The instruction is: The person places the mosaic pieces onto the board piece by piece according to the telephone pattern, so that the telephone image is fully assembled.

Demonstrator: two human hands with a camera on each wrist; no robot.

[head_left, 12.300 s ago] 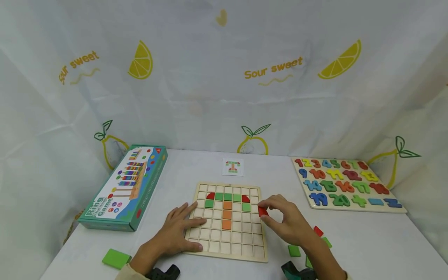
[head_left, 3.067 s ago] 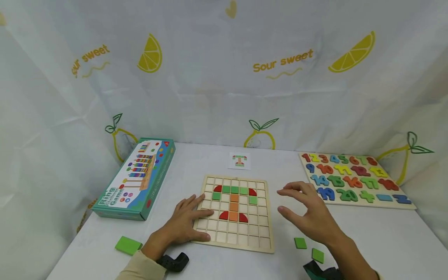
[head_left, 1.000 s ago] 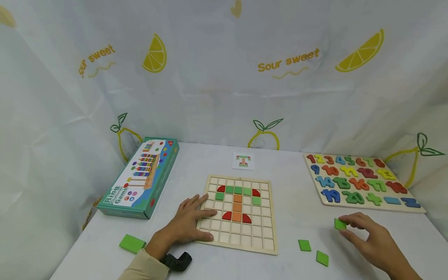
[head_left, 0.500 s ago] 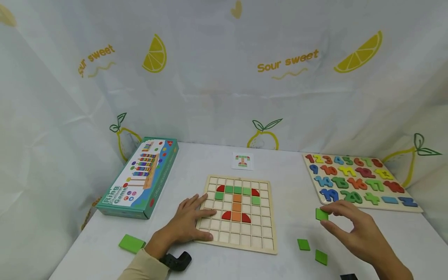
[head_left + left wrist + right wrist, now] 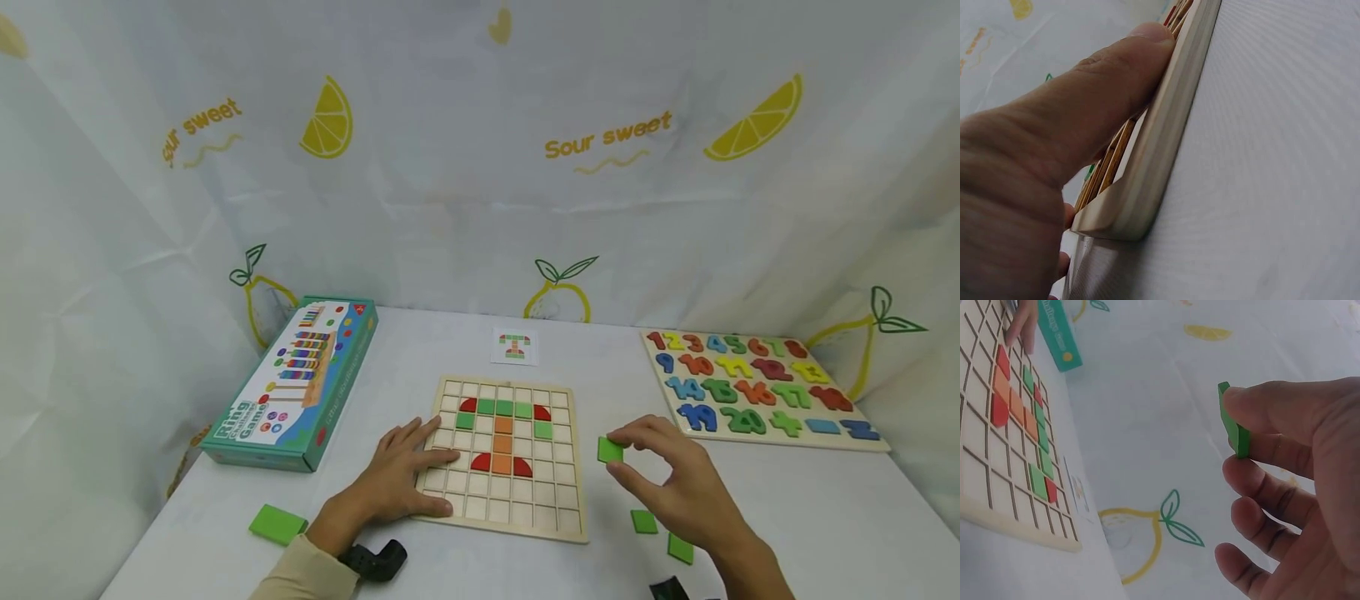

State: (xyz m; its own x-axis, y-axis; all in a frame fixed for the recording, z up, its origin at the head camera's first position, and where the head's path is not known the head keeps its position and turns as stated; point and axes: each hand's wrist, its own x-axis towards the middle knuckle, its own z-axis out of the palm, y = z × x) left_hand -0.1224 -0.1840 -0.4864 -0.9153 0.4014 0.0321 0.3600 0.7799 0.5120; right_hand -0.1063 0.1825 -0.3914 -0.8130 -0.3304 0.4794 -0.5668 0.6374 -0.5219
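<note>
A square wooden grid board [image 5: 555, 521] lies flat, with red quarter-round, green square and orange square tiles set in its cells. My left hand [image 5: 393, 479] rests on its left side, fingers spread; the left wrist view has the thumb [image 5: 1116, 69] lying along the board's front rim. Right of the board, my right hand [image 5: 678, 479] pinches a green square tile [image 5: 610, 450] between thumb and forefinger, raised off the table. From the right wrist view, the green tile [image 5: 1233, 422] is edge-on, the other fingers loosely bent below it.
Two loose green tiles [image 5: 643, 522] lie below the right hand, and a thicker green piece [image 5: 278, 524] sits left of the left forearm. A pattern card [image 5: 514, 347] lies behind the board. A ring game box [image 5: 292, 383] stands left, a number puzzle [image 5: 757, 383] right.
Red quarter-round tiles now flank the lowest orange tile. Empty about three seconds ago, my right hand has since taken a green tile and carried it left towards the board. My left hand stays put.
</note>
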